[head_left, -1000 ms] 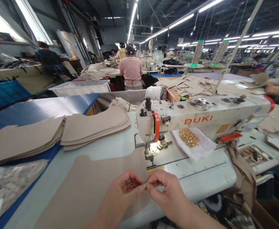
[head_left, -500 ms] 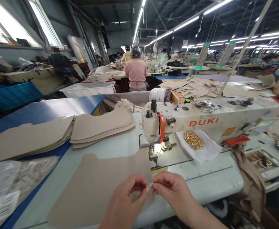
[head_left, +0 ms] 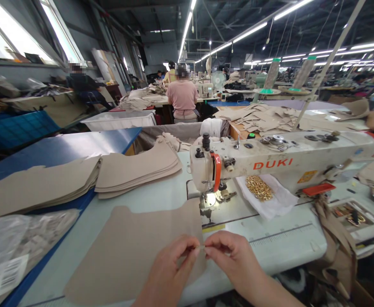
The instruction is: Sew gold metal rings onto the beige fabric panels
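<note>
Over the front edge of the sewing table, my left hand [head_left: 169,266] pinches one end of a small pale strip [head_left: 201,247] between thumb and index finger. The fingertips of my right hand [head_left: 231,256] are closed on its other end. Most of the strip is hidden by the fingers, and its exact kind is unclear. Below and left of the hands lies a flat beige cut panel [head_left: 136,243], its upper right corner near the needle area [head_left: 210,200] of the white sewing machine [head_left: 283,155].
Stacked beige panels [head_left: 139,168] sit at the back left, with a plastic bag of small pieces [head_left: 46,234] in front. Gold metal rings [head_left: 259,188] lie on white cloth [head_left: 278,202] under the machine arm. A parts tray [head_left: 355,213] stands right. A person in pink [head_left: 182,94] sits ahead.
The small strip between my fingertips now looks straighter and more level. My left fingertips have shifted slightly, while the panel and the machine stay where they were.
</note>
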Demonstrator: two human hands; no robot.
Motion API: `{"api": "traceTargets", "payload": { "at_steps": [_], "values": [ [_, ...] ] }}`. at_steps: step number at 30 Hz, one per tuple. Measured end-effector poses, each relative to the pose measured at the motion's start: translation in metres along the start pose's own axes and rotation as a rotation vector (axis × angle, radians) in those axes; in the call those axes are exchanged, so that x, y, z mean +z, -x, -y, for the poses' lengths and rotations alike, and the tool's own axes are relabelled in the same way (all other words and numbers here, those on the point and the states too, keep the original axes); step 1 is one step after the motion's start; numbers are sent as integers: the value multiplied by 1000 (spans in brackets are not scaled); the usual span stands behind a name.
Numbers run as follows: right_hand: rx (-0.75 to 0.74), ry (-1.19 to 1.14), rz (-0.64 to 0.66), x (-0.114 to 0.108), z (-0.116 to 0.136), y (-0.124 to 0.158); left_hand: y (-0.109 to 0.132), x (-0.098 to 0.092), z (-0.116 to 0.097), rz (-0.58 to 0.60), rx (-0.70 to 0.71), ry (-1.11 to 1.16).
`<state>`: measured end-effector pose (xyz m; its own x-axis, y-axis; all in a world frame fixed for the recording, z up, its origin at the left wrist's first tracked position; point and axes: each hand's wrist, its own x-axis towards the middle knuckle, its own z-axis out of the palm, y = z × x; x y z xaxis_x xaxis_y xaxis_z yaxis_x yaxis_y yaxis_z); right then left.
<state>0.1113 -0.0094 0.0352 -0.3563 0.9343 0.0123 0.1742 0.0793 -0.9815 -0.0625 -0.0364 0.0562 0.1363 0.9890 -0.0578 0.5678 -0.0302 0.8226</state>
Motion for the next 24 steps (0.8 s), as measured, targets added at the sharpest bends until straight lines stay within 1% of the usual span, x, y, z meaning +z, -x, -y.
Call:
{"api": "traceTargets", "payload": {
  "at_steps": [4, 9, 13, 16, 18, 20, 22, 24],
  "values": [
    [-68, 125, 21, -3, 3, -1, 0, 1, 1, -6, 8, -23],
    [-99, 191, 71, -4, 3, 0, 0, 0, 2, 24, -13, 7],
    [-92, 191, 53, -4, 3, 0, -5, -10, 4, 49, -32, 71],
    [-59, 165, 36, -5, 6, -2, -19, -21, 12, 23, -35, 55],
    [-46, 142, 33, -6, 7, -4, -35, -25, 23, -51, 33, -68],
    [-29, 112, 29, -7, 5, -6, -50, -23, 36, -122, 159, -244],
    [-1, 77, 21, -9, 1, -8, -61, -17, 49, -140, 272, -393],
    [49, 21, 12, -11, -3, -13, -66, -7, 58, -130, 333, -492]
  ]
}}
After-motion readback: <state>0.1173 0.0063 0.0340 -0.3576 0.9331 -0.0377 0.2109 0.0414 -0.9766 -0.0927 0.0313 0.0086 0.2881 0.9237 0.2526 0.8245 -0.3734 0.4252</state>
